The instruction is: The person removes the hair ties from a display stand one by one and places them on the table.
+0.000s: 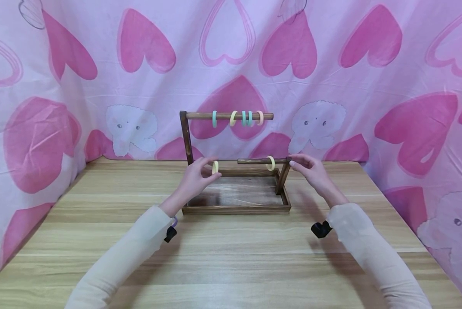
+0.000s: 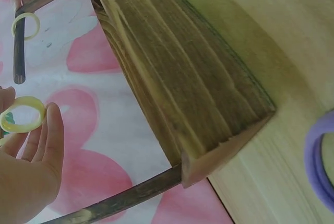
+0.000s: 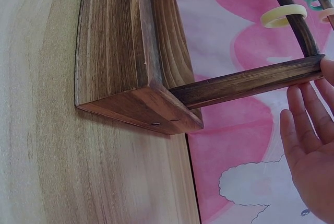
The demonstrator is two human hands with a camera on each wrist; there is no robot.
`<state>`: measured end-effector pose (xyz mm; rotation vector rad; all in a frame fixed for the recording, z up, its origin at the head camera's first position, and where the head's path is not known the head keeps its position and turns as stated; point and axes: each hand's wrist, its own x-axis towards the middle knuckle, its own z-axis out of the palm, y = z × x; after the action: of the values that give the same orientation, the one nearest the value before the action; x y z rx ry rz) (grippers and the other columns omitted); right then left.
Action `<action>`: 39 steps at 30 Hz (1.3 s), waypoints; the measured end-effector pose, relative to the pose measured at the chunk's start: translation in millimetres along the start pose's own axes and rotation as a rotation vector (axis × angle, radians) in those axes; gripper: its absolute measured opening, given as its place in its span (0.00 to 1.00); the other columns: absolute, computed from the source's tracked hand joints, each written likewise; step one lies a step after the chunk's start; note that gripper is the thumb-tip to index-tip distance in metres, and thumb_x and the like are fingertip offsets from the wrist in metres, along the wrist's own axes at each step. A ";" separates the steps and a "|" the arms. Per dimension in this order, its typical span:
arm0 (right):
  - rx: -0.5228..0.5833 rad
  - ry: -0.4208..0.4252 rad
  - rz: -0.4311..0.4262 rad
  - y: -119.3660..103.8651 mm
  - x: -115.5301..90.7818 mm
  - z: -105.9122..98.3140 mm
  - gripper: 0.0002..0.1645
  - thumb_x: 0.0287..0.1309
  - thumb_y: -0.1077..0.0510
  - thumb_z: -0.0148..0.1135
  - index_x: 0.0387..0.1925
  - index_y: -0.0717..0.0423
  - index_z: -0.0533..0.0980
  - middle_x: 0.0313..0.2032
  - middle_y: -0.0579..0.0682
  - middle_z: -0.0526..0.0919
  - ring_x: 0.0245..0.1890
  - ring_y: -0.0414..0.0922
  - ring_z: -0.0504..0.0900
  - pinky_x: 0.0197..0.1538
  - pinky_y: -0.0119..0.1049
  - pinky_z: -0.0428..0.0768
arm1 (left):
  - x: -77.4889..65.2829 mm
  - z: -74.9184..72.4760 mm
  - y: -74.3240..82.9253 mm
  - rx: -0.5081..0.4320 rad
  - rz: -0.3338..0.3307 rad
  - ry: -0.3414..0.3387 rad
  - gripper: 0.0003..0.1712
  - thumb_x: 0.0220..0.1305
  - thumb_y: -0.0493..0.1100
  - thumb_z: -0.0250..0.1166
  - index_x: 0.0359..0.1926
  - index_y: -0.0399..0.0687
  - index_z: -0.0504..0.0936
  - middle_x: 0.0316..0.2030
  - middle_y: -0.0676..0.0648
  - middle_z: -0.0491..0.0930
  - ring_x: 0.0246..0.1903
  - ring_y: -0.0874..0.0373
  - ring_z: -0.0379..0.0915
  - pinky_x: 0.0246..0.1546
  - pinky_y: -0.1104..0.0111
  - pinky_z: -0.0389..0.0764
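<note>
My left hand pinches a pale yellow ring between thumb and fingers, above the left part of the wooden rack's tray. In the left wrist view the ring faces the camera, its hole visible. To its right, the lower rod carries another yellow ring, its free end pointing left. My right hand holds the top of the short post, thumb on one side and fingertips on the other in the right wrist view. Several green, yellow and pink rings hang on the upper rod.
The rack's tall post rises at the left end of the tray. Under it is a wood-grain table. A pink curtain with hearts hangs behind. Black devices are at both wrists, and a purple band shows at the left one.
</note>
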<state>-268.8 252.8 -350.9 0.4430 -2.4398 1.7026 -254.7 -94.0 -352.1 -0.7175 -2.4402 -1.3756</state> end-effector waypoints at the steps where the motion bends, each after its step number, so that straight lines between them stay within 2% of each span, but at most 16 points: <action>1: 0.000 0.002 0.001 -0.2 -0.2 0.1 0.26 0.56 0.51 0.57 0.51 0.63 0.70 0.45 0.50 0.76 0.43 0.39 0.73 0.45 0.31 0.71 | -0.8 0.0 -0.3 -0.004 -0.004 -0.005 0.25 0.52 0.40 0.65 0.52 0.41 0.72 0.39 0.44 0.74 0.32 0.56 0.76 0.32 0.69 0.77; 7: -0.004 0.009 0.010 -0.6 -0.5 0.3 0.26 0.55 0.49 0.57 0.51 0.62 0.71 0.45 0.50 0.76 0.43 0.40 0.73 0.45 0.31 0.71 | -6.2 -0.1 -2.5 0.008 -0.010 -0.031 0.23 0.52 0.42 0.66 0.51 0.43 0.73 0.42 0.42 0.76 0.31 0.58 0.75 0.32 0.70 0.76; 11: -0.006 0.004 0.017 -0.3 -0.1 -0.2 0.26 0.55 0.49 0.57 0.52 0.62 0.70 0.45 0.50 0.76 0.43 0.40 0.73 0.46 0.32 0.70 | -9.3 0.5 -4.8 0.036 0.028 -0.038 0.22 0.52 0.42 0.66 0.49 0.41 0.75 0.40 0.44 0.77 0.30 0.59 0.74 0.31 0.70 0.76; 14: -0.002 0.003 0.019 -0.2 -0.2 -0.3 0.27 0.55 0.49 0.57 0.52 0.62 0.70 0.46 0.51 0.75 0.44 0.40 0.73 0.46 0.32 0.70 | -12.3 0.6 -5.9 0.057 0.063 -0.045 0.21 0.52 0.41 0.66 0.47 0.40 0.76 0.39 0.46 0.77 0.30 0.56 0.74 0.30 0.69 0.76; 17: 0.001 0.004 0.023 -0.2 -0.4 -0.2 0.27 0.55 0.49 0.57 0.52 0.62 0.70 0.46 0.50 0.75 0.44 0.40 0.73 0.46 0.32 0.70 | -15.5 0.8 -6.6 0.072 0.096 -0.048 0.20 0.51 0.40 0.66 0.46 0.39 0.76 0.38 0.44 0.76 0.30 0.52 0.74 0.28 0.68 0.76; 20: 0.000 0.003 0.028 -0.7 -0.4 -0.3 0.27 0.55 0.49 0.57 0.52 0.61 0.70 0.46 0.50 0.75 0.45 0.40 0.73 0.46 0.32 0.70 | -19.2 0.9 -6.3 0.089 0.113 -0.056 0.19 0.51 0.41 0.66 0.45 0.39 0.77 0.36 0.44 0.76 0.29 0.54 0.73 0.27 0.68 0.76; 24: -0.002 0.001 0.028 -1.4 -0.7 -0.2 0.27 0.55 0.49 0.57 0.52 0.62 0.70 0.47 0.50 0.75 0.45 0.40 0.72 0.47 0.33 0.70 | -25.1 0.8 -4.9 0.109 0.113 -0.091 0.19 0.51 0.43 0.66 0.45 0.42 0.78 0.33 0.48 0.75 0.28 0.60 0.70 0.24 0.70 0.74; 30: 0.002 -0.002 0.021 -1.8 -0.7 0.0 0.27 0.55 0.49 0.57 0.52 0.62 0.70 0.47 0.50 0.75 0.45 0.40 0.72 0.47 0.33 0.70 | -31.9 0.6 -3.4 0.139 0.164 -0.147 0.20 0.50 0.42 0.67 0.46 0.44 0.78 0.32 0.52 0.73 0.27 0.59 0.67 0.21 0.72 0.71; 34: 0.006 0.001 0.019 -2.1 -1.0 0.0 0.27 0.55 0.49 0.57 0.52 0.62 0.70 0.46 0.50 0.75 0.45 0.40 0.73 0.47 0.33 0.70 | -35.8 0.9 -2.1 0.150 0.184 -0.183 0.21 0.50 0.42 0.67 0.47 0.45 0.77 0.33 0.54 0.73 0.28 0.61 0.65 0.20 0.72 0.70; 39: 0.007 -0.002 0.007 -1.4 -0.6 -0.4 0.26 0.56 0.51 0.57 0.52 0.63 0.70 0.46 0.50 0.76 0.44 0.39 0.73 0.47 0.32 0.70 | -41.8 1.6 -1.9 0.157 0.217 -0.204 0.21 0.49 0.41 0.68 0.46 0.46 0.77 0.38 0.51 0.75 0.30 0.62 0.66 0.23 0.72 0.71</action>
<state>-267.9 252.8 -349.7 0.4373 -2.4402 1.7153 -220.2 -105.8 -372.8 -1.0924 -2.4964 -1.0638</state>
